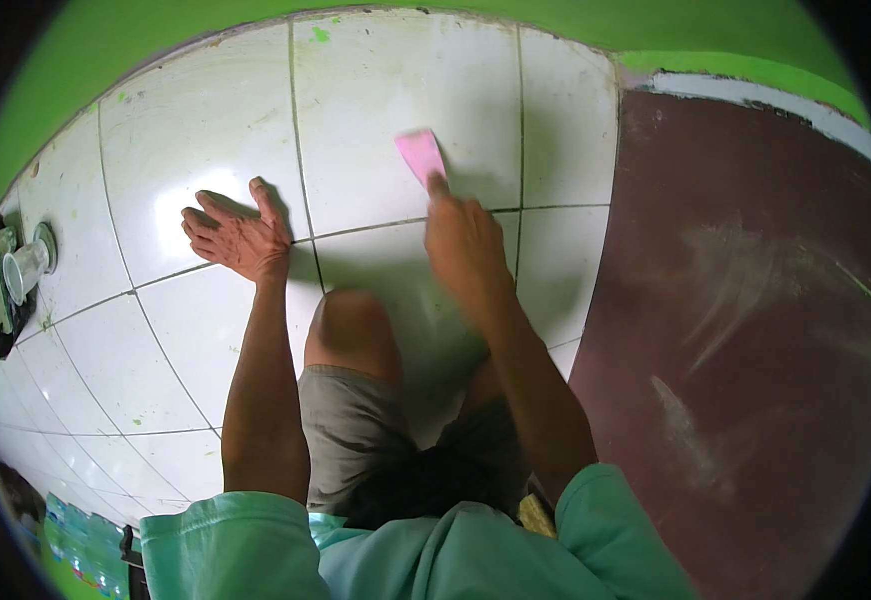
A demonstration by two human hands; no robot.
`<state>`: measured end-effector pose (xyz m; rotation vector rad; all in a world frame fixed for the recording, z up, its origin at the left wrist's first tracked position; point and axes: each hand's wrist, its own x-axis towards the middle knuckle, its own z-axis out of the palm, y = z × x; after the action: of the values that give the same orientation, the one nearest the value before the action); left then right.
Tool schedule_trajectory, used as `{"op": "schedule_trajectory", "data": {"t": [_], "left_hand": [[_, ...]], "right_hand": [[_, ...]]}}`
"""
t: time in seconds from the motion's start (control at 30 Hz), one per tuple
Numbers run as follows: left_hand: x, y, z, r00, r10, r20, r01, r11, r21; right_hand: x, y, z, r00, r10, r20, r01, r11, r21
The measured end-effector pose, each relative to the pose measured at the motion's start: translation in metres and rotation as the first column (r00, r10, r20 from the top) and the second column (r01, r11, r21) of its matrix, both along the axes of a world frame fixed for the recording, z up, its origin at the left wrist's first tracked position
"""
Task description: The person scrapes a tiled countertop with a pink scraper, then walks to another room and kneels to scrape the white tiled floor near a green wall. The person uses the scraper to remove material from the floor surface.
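My right hand (461, 235) is closed round the handle of a pink scraper (420, 155). Its wide flat blade points away from me, over a white floor tile (406, 80). The handle is mostly hidden inside my fist, and I cannot tell whether the blade edge touches the tile. To the left, my left hand (241, 235) rests palm down on the tiles with its fingers spread, holding nothing. My bare knee (354, 325) is between my two forearms.
A green wall (196, 25) borders the tiles at the far side, with green paint specks (320, 35) near it. On the right lies a dark brown scuffed panel (746, 300). A clear plastic cup (26, 270) sits among objects at the far left; teal packaging (86, 545) is at lower left.
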<state>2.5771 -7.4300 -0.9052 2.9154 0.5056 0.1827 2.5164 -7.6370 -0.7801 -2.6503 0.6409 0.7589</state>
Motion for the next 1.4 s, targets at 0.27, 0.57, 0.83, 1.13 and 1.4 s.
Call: {"op": "schedule_trajectory", "data": {"t": [0.27, 0.57, 0.83, 1.13, 1.4], "left_hand": [[0.001, 0.001, 0.000, 1.000, 0.018, -0.025, -0.019, 1.000, -0.019], [-0.001, 0.001, -0.001, 0.999, 0.007, -0.040, -0.007, 1.000, 0.005], [0.000, 0.002, -0.002, 1.000, -0.012, 0.008, 0.012, 1.000, -0.002], [0.000, 0.002, -0.003, 1.000, 0.014, -0.018, -0.015, 1.000, -0.017], [0.000, -0.002, -0.003, 0.999, 0.023, -0.044, -0.023, 1.000, 0.006]], "right_hand": [[0.008, -0.009, -0.006, 1.000, 0.018, 0.021, -0.018, 1.000, 0.008], [-0.008, -0.038, -0.015, 0.996, -0.070, 0.048, 0.072, 0.996, -0.048], [-0.056, -0.033, 0.002, 0.980, -0.089, -0.179, 0.078, 0.995, -0.069], [-0.054, -0.048, 0.013, 0.976, -0.061, -0.209, 0.048, 0.997, -0.067], [0.037, -0.066, -0.028, 0.978, 0.084, 0.192, -0.073, 0.995, -0.067]]}}
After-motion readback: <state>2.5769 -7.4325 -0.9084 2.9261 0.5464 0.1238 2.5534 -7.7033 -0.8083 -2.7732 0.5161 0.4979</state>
